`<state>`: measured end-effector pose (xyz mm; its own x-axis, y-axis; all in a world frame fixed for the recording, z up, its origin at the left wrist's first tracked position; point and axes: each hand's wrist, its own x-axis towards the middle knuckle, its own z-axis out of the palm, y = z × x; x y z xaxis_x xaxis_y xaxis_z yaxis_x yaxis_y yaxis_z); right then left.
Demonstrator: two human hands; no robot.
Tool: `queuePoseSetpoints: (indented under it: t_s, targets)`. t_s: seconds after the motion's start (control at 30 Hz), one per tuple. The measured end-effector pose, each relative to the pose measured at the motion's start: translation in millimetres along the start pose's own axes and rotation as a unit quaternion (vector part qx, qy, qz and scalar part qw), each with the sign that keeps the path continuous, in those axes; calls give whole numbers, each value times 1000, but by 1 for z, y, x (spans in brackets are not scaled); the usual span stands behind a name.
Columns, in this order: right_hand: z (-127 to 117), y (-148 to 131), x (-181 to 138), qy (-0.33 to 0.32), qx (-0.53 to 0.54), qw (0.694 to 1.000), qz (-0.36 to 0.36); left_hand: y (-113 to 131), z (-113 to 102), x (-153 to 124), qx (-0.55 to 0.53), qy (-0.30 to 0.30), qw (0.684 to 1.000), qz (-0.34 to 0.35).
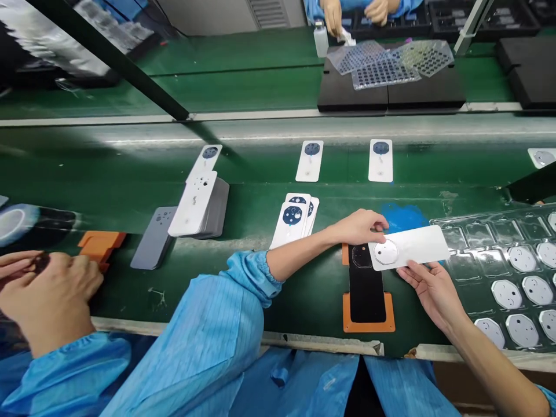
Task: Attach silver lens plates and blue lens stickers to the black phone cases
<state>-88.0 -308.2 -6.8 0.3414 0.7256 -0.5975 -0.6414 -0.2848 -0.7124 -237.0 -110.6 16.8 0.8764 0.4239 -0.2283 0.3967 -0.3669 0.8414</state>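
My left hand (360,227) and my right hand (430,286) together hold a white phone back cover (410,248) flat above the green belt. My left fingers pinch its left end, beside a round white camera ring piece (386,252) on the cover. My right hand supports the cover's lower edge from beneath. Just below lies a black phone back (366,284) seated in an orange jig (369,321).
A clear tray (508,272) of white camera pieces sits at right. Stacks of white covers (293,220) and grey covers (200,202) lie left of centre; single covers (380,160) ride the belt. A co-worker's hands (47,289) are at far left, another person's hands (347,14) across.
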Motion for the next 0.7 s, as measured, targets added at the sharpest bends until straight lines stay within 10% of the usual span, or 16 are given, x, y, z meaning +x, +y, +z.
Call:
queuePoseSetpoints:
  t_s: [0.17, 0.37, 0.7]
  targets:
    - [0, -20, -4, -26, 79, 995, -57, 37, 19, -33, -141, 136, 977, 87]
    - [5, -29, 2, -85, 116, 988, -48, 53, 50, -47, -37, 307, 923, 227]
    - [2, -33, 8, -127, 66, 989, -44, 50, 58, -46, 69, 398, 847, 345]
